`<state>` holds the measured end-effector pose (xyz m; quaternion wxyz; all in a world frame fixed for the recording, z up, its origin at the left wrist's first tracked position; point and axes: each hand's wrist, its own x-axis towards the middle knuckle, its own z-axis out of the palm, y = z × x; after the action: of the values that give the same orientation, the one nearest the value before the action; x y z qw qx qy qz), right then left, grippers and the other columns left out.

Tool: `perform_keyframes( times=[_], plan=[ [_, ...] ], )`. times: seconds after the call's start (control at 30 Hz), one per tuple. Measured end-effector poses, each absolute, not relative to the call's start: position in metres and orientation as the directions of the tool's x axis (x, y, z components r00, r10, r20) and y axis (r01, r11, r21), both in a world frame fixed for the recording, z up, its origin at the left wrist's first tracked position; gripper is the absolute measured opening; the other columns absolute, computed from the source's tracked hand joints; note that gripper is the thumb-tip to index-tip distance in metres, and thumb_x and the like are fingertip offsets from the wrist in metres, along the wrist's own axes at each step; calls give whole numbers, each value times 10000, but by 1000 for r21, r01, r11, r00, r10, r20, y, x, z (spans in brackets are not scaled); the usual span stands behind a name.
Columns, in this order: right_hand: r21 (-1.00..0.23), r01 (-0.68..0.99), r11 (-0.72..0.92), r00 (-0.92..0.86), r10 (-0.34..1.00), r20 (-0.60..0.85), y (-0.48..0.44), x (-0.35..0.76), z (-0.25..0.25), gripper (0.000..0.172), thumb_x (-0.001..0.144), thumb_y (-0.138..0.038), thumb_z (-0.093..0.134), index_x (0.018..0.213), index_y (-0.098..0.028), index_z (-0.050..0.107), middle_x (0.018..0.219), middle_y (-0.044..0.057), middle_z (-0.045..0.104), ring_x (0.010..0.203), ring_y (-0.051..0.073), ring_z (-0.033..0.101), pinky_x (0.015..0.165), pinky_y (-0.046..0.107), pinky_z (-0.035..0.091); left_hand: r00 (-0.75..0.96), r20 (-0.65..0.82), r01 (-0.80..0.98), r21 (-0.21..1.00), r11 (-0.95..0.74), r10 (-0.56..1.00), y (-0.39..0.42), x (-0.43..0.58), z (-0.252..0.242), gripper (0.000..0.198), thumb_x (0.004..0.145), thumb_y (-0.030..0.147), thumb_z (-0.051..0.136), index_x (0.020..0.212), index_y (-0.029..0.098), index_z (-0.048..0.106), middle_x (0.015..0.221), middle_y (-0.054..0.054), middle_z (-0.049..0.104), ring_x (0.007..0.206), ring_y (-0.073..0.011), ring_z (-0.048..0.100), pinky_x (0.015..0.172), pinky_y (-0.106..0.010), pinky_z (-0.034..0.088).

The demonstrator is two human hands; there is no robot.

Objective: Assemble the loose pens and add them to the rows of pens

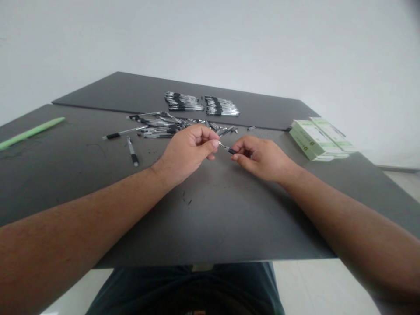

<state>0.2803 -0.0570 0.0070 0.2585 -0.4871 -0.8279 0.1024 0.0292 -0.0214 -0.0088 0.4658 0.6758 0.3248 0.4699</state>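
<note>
Between my two hands is a pen (227,148) with a black grip, held a little above the table. My right hand (259,156) is closed round its grip end, hiding the rest of the barrel. With thumb and finger, my left hand (192,151) pinches the pen's silvery tip end; whether a separate small part is in that pinch is hidden. Just behind my left hand lies a loose pile of clear pens with black grips (160,130). One single pen (132,152) lies apart, left of my left wrist.
Two neat stacks of pens, a left stack (183,101) and a right stack (222,106), lie farther back. Small pen parts (232,130) are scattered behind my hands. Green-and-white boxes (311,139) stand right; a light green stick (33,132) lies left on the dark table (210,227).
</note>
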Motion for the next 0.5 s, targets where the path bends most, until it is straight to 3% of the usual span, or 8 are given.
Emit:
perform_keyframes(
  times=[0.5],
  plan=[
    [-397,760,514,-427,856,291,-60,277,9,100,973,-315,702,1055,-258,711,849,10,796,714,198,691,674,322,438,429,315,160,896,-415,846,-25,30,-10,107,919,287,781,965,195,751,843,-16,787,709,-154,739,701,-279,625]
  ],
)
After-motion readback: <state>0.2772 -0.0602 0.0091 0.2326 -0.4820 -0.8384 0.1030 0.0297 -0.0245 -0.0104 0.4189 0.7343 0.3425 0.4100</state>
